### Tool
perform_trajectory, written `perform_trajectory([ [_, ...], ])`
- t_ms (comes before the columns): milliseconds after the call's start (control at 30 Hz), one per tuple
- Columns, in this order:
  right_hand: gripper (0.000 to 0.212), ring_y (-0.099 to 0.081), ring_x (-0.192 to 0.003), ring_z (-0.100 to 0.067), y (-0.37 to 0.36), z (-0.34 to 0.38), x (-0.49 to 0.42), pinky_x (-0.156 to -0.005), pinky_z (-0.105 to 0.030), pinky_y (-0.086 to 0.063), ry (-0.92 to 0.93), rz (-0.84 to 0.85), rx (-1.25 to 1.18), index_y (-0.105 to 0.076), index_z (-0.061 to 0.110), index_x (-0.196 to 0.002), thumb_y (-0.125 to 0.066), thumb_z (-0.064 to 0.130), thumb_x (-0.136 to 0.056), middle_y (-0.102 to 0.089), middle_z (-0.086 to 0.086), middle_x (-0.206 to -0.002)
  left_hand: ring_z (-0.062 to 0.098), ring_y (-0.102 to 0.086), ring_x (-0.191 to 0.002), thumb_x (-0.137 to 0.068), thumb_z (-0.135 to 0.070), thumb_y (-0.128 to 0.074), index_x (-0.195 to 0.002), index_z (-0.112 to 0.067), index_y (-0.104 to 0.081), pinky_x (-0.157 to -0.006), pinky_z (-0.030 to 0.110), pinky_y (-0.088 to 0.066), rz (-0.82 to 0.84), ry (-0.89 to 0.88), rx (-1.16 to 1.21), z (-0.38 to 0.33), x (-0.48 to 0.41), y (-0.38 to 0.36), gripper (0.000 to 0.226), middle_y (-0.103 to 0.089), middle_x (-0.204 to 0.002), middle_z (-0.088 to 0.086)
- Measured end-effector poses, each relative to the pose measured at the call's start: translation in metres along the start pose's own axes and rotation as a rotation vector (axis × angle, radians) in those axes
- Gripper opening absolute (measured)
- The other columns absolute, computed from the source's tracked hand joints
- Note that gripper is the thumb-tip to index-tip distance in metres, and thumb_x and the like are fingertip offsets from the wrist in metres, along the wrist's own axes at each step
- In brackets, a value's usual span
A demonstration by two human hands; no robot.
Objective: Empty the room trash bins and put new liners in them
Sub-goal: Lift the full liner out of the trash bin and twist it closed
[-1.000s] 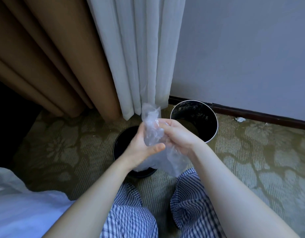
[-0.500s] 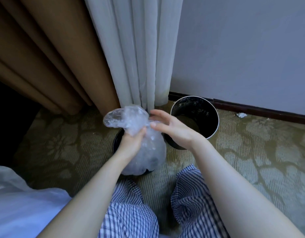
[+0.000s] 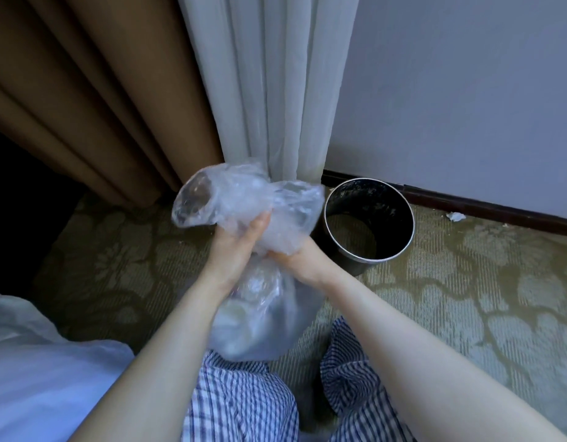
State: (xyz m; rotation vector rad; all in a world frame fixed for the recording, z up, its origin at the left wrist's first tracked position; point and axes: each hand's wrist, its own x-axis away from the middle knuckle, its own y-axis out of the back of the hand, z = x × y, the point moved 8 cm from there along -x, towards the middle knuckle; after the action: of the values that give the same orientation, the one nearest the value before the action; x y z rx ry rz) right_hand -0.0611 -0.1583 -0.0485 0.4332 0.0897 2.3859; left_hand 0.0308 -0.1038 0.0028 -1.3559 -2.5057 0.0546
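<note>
The left hand (image 3: 240, 247) is clenching the gathered neck of the used liner (image 3: 260, 317) at the centre of the frame, fingers curled round the twisted film. The right hand (image 3: 299, 260) is pressing in from the other side with its fingers buried in the loose plastic, apparently grasping the same neck, though the film is hiding the fingertips. Above the two hands the open top of the liner is ballooning out in crumpled folds, and below them the filled belly is hanging over the checked trousers (image 3: 244, 400) at the lower centre.

The person is probably closing off the bag. The film is thin and slippery, so the neck could be slipping through a loose hold while the hands are working it. If the top is left gaping, rubbish could be spilling onto the patterned carpet (image 3: 467, 298). A hard twist could also be tearing the plastic where it is stretched.

Just right of the hands, the round bin (image 3: 365, 199) is standing upright and unlined by the wall, near enough for a swinging bag to be knocking it. A paper scrap (image 3: 455, 216) is lying near the skirting at the right.
</note>
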Motion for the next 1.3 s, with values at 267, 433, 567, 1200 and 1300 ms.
perform_trajectory([
  [267, 0.017, -0.059, -0.108, -0.019, 0.06, 0.008, 0.004, -0.093, -0.03, -0.049, -0.043, -0.373, -0.119, -0.06, 0.018, -0.11, -0.056, 0.011, -0.094, -0.063, -0.003, -0.113, -0.014, -0.046, -0.107, -0.043, -0.062, -0.07, -0.128, -0.035, -0.032, -0.08, -0.001, -0.036, 0.34, 0.141, -0.464, 0.032, 0.0, -0.007, 0.097, -0.046, -0.117, -0.027],
  [433, 0.025, -0.057, -0.11, -0.016, 0.066, 0.003, 0.003, -0.086, -0.017, -0.047, -0.162, -0.433, -0.273, -0.057, 0.013, -0.12, -0.053, 0.021, -0.097, -0.061, -0.002, -0.115, -0.002, -0.045, -0.119, -0.041, -0.064, -0.076, -0.128, -0.04, -0.028, -0.091, 0.014, -0.037, 0.375, 0.255, -0.428, 0.047, 0.003, -0.012, 0.102, -0.045, -0.119, -0.029],
  [567, 0.035, -0.053, -0.11, -0.01, 0.054, 0.002, 0.006, -0.086, -0.01, -0.043, -0.251, -0.454, -0.397, -0.051, 0.01, -0.13, -0.052, 0.022, -0.097, -0.056, 0.001, -0.118, 0.005, -0.043, -0.13, -0.041, -0.074, -0.078, -0.145, -0.027, -0.028, -0.107, 0.029, -0.037, 0.423, 0.265, -0.25, 0.044, 0.009, -0.033, 0.125, -0.045, -0.142, -0.011],
  [1200, 0.032, -0.067, -0.087, -0.02, 0.035, 0.002, 0.003, -0.079, -0.031, -0.055, -0.323, -0.086, -0.445, -0.062, 0.004, -0.111, -0.054, 0.031, -0.095, -0.069, -0.011, -0.099, 0.003, -0.059, -0.055, -0.094, -0.003, -0.052, -0.064, -0.015, -0.057, -0.053, 0.01, -0.043, 0.111, 0.323, -0.43, 0.046, 0.006, -0.016, 0.033, -0.06, -0.053, -0.007],
  [1300, 0.039, -0.065, -0.102, -0.013, 0.018, 0.003, 0.011, -0.093, -0.025, -0.05, -0.319, 0.197, -0.338, -0.059, 0.011, -0.121, -0.054, 0.038, -0.094, -0.068, -0.004, -0.113, 0.014, -0.055, -0.062, -0.095, -0.013, -0.053, -0.067, -0.013, -0.054, -0.052, 0.013, -0.043, -0.115, 0.294, -0.399, 0.042, -0.003, 0.006, 0.027, -0.056, -0.066, 0.001],
])
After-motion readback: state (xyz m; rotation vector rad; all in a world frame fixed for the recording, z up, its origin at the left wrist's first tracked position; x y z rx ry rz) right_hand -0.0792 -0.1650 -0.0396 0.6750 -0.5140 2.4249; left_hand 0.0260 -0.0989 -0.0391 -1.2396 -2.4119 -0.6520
